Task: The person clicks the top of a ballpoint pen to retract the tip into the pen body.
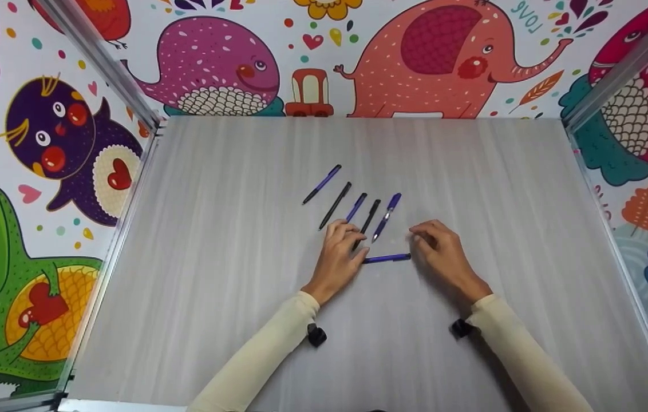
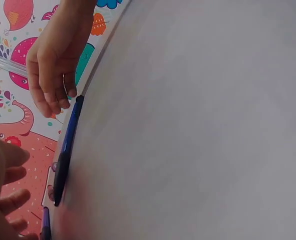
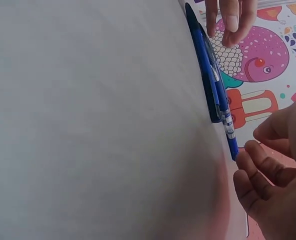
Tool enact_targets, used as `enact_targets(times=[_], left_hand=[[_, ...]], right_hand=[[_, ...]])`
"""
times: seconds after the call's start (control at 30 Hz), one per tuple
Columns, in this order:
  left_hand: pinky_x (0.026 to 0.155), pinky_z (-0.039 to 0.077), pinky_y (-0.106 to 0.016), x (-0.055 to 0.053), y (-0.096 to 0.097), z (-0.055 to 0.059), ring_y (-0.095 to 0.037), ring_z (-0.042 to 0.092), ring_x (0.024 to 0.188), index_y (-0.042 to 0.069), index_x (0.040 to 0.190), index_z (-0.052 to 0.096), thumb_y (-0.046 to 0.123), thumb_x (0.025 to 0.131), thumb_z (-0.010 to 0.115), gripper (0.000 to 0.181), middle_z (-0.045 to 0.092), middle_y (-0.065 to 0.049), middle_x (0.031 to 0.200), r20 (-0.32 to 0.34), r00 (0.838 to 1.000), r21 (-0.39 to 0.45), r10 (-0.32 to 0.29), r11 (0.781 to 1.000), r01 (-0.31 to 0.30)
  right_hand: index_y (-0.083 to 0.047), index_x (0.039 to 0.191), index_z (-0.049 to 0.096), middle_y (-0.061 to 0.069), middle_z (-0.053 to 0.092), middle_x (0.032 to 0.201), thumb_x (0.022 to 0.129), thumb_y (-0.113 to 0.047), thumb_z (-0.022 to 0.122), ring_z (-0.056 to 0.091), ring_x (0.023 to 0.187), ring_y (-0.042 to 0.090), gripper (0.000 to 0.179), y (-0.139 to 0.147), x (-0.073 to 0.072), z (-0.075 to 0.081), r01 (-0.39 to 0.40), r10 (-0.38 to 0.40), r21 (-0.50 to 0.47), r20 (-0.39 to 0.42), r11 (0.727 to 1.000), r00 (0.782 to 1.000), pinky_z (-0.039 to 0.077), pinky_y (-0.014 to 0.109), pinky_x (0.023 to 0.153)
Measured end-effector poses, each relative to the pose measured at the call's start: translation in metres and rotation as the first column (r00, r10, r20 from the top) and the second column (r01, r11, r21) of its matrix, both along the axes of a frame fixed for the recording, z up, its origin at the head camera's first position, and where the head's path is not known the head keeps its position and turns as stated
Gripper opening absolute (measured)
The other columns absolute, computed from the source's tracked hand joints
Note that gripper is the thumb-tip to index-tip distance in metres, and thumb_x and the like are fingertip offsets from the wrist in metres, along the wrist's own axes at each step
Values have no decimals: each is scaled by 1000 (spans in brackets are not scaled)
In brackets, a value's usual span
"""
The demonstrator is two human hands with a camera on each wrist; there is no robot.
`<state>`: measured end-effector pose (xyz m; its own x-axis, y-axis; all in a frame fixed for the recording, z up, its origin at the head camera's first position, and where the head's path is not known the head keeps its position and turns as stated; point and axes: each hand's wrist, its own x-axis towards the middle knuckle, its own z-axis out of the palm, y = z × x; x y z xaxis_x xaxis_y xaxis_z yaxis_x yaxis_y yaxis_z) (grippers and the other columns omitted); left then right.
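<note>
My left hand [image 1: 335, 260] hovers low over the near ends of a black pen [image 1: 374, 210] and a blue pen [image 1: 357, 206], its fingers spread and nothing between them. Just in front of its thumb, a blue pen with a dark tip [image 1: 388, 258] lies crosswise on the table. At that pen's right end is my right hand [image 1: 444, 252], fingers loosely bent and holding nothing. In the right wrist view its fingertips [image 3: 243, 160] overlap the end of a blue pen with a silver middle [image 3: 229, 125]. That pen lies slanted between the hands, beyond the crosswise one.
Farther left, another black pen [image 1: 335, 206] and a purple-blue pen [image 1: 321, 184] lie slanted in the same row. The pale wood-grain table [image 1: 232, 229] is bordered by metal rails [image 1: 101, 292] and walls with cartoon animals [image 1: 215, 63].
</note>
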<state>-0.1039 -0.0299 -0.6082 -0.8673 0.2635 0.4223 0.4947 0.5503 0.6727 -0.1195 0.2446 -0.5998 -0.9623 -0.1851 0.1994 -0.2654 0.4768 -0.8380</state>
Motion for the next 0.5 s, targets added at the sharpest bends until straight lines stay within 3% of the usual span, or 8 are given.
enact_targets(times=[0.27, 0.5], left_hand=[[124, 41, -57, -6, 15, 1, -49, 48, 149, -2, 116, 78, 12, 97, 86, 24, 69, -20, 135, 27, 999, -43, 42, 998, -41], [125, 39, -57, -8, 23, 0, -48, 46, 150, 0, 116, 79, 13, 96, 87, 25, 68, -19, 137, 30, 997, -57, 77, 996, -75]], right_hand=[[5, 120, 78, 15, 76, 114, 101, 5, 74, 67, 98, 24, 19, -5, -15, 2, 49, -47, 39, -41, 998, 998, 49, 23, 85], [7, 122, 77, 18, 75, 121, 103, 1, 74, 70, 113, 32, 20, -10, -27, 4, 89, -89, 16, -6, 996, 996, 50, 28, 97]])
